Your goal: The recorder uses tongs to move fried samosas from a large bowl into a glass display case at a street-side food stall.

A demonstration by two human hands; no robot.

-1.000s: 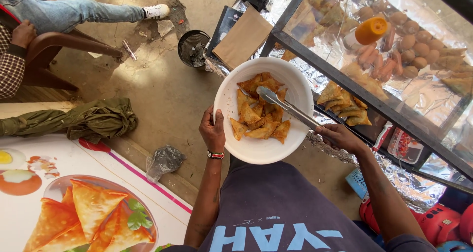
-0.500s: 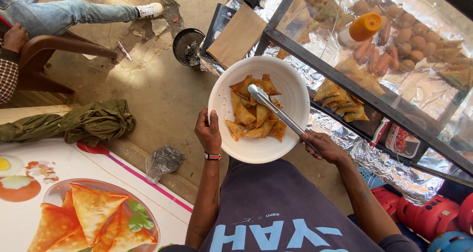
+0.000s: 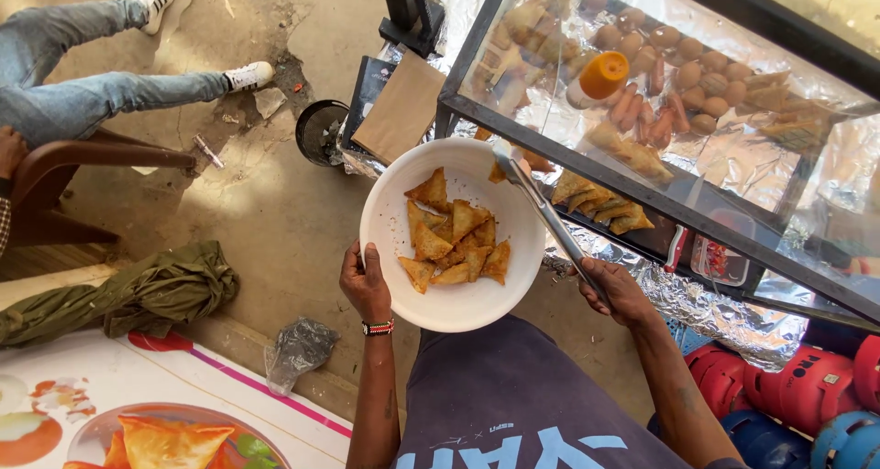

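Observation:
My left hand [image 3: 366, 282] grips the near left rim of a white bowl [image 3: 390, 212] that holds several fried triangular samosas [image 3: 454, 244]. My right hand [image 3: 620, 290] holds metal tongs [image 3: 548, 214]. The tongs' tips are lifted over the bowl's far right rim with one samosa [image 3: 500, 171] pinched between them. Just beyond stands a glass display case [image 3: 642, 171] lined with foil, with more samosas [image 3: 600, 203] on its lower shelf.
Inside the case lie sausages, round fried balls and an orange-capped bottle [image 3: 598, 77]. A brown paper bag [image 3: 400, 108] and a black bin [image 3: 321, 132] are to the case's left. A seated person's legs [image 3: 82, 98], a green cloth [image 3: 137, 295], a picture board [image 3: 137, 423] and red gas cylinders [image 3: 807, 391] surround me.
The tongs left the middle of the pile and rose to the bowl's far right rim with one samosa. The view shifted, so bowl and hands sit lower and further left.

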